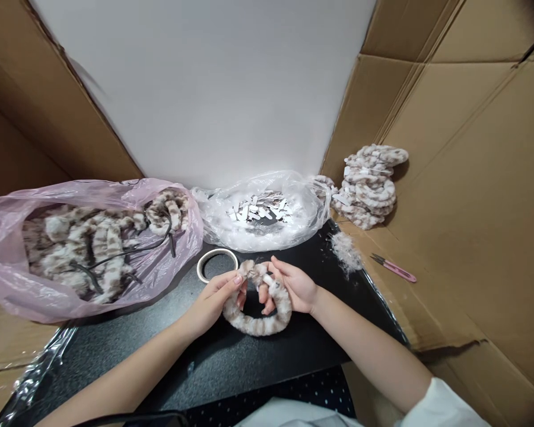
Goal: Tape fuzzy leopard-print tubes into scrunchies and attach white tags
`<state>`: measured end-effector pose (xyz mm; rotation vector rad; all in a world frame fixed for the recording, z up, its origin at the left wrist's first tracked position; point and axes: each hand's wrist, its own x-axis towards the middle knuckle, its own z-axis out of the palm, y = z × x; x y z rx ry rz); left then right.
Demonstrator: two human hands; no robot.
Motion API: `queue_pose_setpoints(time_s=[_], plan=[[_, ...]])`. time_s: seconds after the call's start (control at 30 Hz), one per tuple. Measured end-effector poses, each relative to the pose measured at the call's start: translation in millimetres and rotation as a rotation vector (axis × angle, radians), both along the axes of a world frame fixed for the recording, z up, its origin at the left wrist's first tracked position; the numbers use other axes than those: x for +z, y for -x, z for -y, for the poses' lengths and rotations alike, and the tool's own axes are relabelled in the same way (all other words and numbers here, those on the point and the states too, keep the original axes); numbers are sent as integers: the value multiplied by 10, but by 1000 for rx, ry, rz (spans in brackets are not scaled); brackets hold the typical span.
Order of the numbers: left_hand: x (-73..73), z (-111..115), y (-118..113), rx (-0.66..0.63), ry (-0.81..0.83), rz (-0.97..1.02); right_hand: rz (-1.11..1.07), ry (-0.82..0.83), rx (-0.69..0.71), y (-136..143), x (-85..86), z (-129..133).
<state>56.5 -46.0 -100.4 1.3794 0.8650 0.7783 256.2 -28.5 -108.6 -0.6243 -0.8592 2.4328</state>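
Note:
A fluffy ring in white and brown hangs between my two hands over the dark table. My left hand pinches its upper left part between thumb and fingers. On the other side, my right hand is closed around the upper right part, with the thumb raised and the fingertips showing inside the ring. A small white piece shows at the top of the ring, beside the right fingers. Just behind the left fingers lies a roll of tape.
A pink bag of fluffy strips and dark cords lies left. Behind the hands is a clear bag with white tags. At right are stacked fluffy rings, loose fluff and pink snips. Cardboard walls stand at both sides.

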Motion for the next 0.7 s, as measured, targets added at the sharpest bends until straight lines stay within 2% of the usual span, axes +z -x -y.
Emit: queue_pose_setpoints(time_s=[0.13, 0.33, 0.47, 0.6, 0.7], plan=[[-31, -8, -1, 41, 6, 14, 62, -119, -10, -7, -42, 13], [-69, -23, 1, 61, 47, 64, 139, -195, 96, -45, -23, 28], [-82, -21, -13, 30, 77, 105, 68, -250, 1, -7, 20, 54], [-95, 27, -16, -42, 67, 110, 69, -390, -44, 19, 24, 75], [-161, 56, -3, -48, 27, 84, 194, -531, 39, -79, 161, 45]])
